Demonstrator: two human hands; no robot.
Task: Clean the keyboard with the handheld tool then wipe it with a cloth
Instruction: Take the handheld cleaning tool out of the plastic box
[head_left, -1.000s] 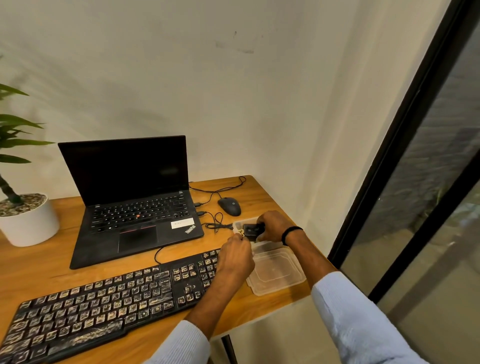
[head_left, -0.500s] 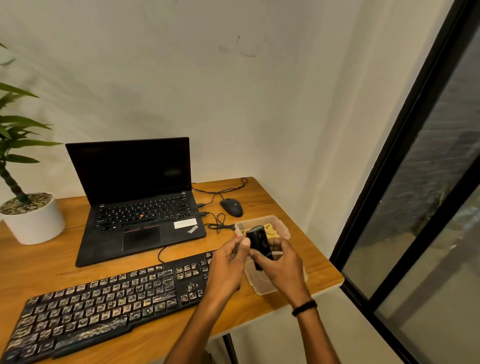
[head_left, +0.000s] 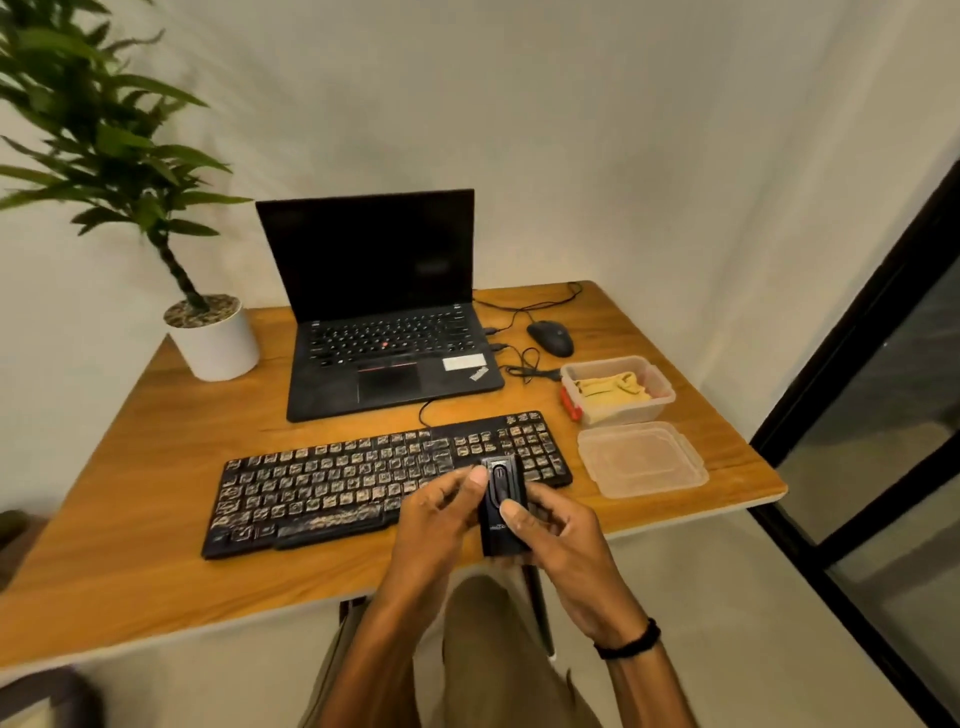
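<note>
A black keyboard (head_left: 332, 483) with dusty, pale-smeared keys lies across the front of the wooden table (head_left: 156, 426). A small black handheld tool (head_left: 501, 501) with an oval switch on top is held upright over the keyboard's right end. My right hand (head_left: 558, 530) wraps its lower body, thumb on the front. My left hand (head_left: 441, 512) grips its left side, thumb by the switch. A yellow cloth (head_left: 615, 392) lies folded in an open clear plastic box (head_left: 660, 402) at the right.
The box's clear lid (head_left: 641, 460) lies in front of it, near the table's right edge. A black laptop (head_left: 384, 332) stands open behind the keyboard, with a black mouse (head_left: 550, 338) and cables to its right. A potted plant (head_left: 213, 343) stands back left.
Both hands have carried the tool from the plastic box back toward me, over the keyboard's right end. The camera has pulled back and tilted down.
</note>
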